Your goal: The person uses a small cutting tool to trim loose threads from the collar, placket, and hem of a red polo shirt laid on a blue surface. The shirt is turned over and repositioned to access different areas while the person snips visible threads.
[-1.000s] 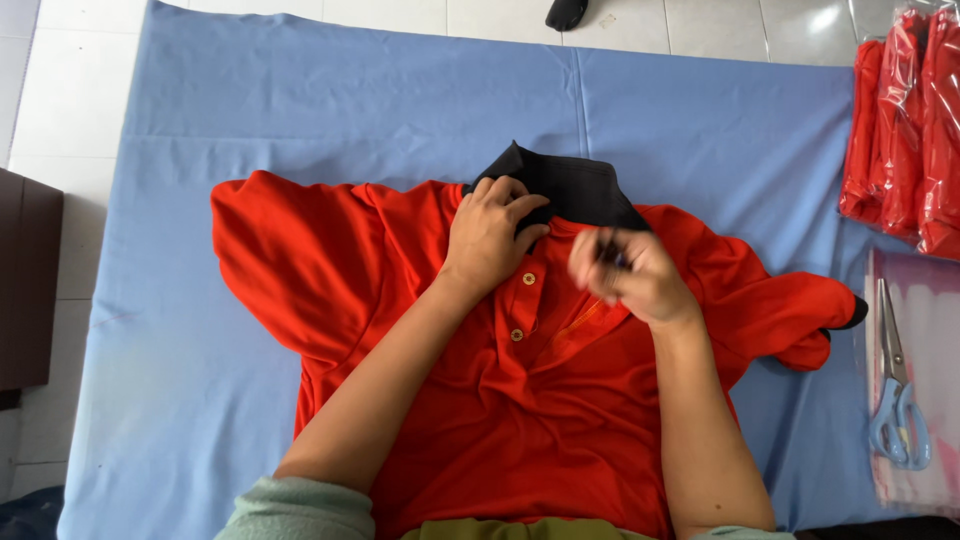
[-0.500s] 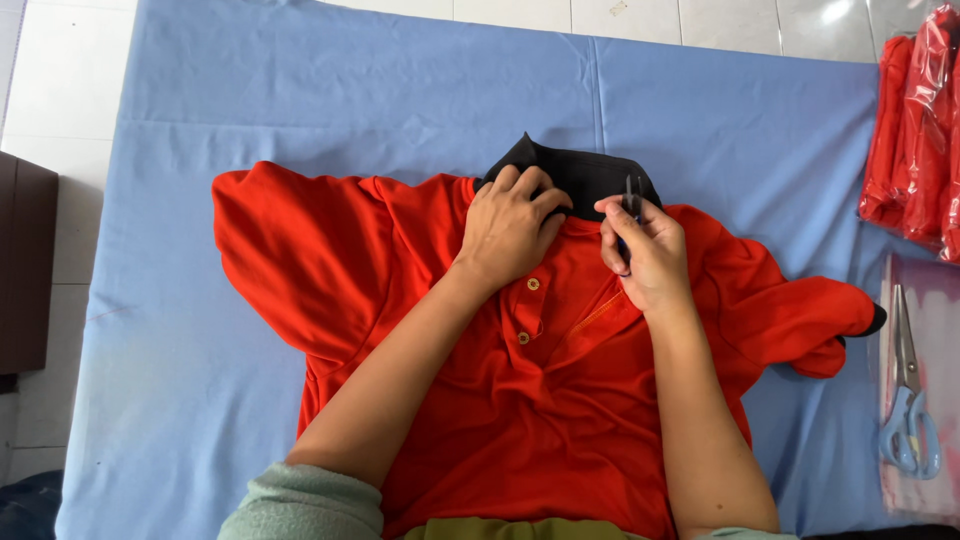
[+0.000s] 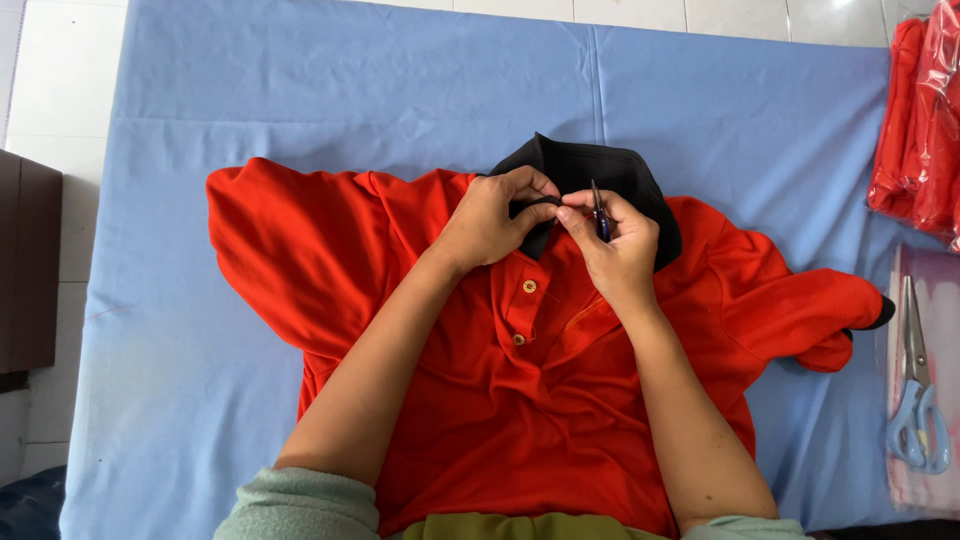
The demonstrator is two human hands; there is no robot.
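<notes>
Your left hand (image 3: 490, 220) pinches the black collar (image 3: 600, 165) of the red polo shirt (image 3: 520, 400) on the blue counter (image 3: 300, 100), while your right hand (image 3: 620, 245), touching it fingertip to fingertip, clamps a small upright thread snipper (image 3: 600, 212) just beside that pinch.

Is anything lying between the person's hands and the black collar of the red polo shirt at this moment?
Nothing visible does. The left hand pinches the edge of the black collar directly, and the right hand, holding a small dark tool, meets it at the same spot. The scissors lie well off to the side.
</notes>
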